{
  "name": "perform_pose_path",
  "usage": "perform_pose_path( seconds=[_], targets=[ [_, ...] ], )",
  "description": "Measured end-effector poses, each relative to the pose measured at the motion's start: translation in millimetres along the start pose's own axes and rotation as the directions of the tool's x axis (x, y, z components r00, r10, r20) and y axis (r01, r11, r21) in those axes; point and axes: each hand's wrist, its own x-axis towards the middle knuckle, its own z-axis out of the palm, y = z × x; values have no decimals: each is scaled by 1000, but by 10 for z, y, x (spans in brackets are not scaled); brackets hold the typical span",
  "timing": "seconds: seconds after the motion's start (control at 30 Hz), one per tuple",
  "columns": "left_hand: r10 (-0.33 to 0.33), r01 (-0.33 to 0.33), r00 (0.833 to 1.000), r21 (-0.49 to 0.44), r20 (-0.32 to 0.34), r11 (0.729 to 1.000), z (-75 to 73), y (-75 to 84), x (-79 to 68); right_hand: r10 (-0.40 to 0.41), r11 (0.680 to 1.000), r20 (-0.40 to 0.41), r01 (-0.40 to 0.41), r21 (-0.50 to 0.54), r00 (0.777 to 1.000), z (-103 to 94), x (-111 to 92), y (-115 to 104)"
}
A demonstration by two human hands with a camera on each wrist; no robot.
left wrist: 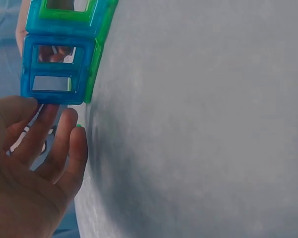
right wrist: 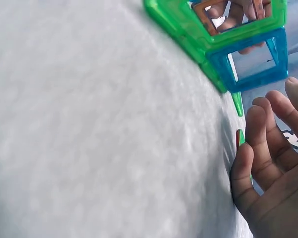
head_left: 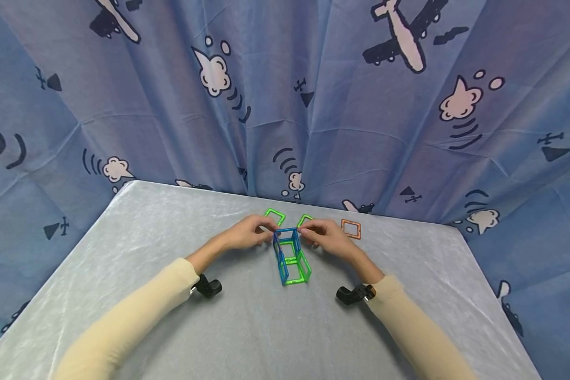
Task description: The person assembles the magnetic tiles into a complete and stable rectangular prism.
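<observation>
Left hand [head_left: 252, 232]: thumb and index finger pinch a box-like structure of translucent blue and green plastic frames [head_left: 291, 260].
Right hand [head_left: 330, 240]: fingers parted at its far right corner; grip cannot be told.
Structure: stands on the grey-white surface [head_left: 266, 327].
Beyond: green frames [head_left: 276, 212], an orange square frame [head_left: 351, 221].

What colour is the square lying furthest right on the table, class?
The square is orange; it shows best in the head view.
</observation>
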Motion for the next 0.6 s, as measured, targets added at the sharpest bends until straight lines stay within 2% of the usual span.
perform_pose_path(
  seconds=[0.3,0.6],
  targets=[
    [35,-35,999,-7,21,999,-37,-16,-273,12,1000,-2,-12,-20,1000,-119,-198,14],
    [71,-71,997,86,3,994,-32,3,-505,9,999,3,-9,-38,1000,-222,-346,43]
  ],
)
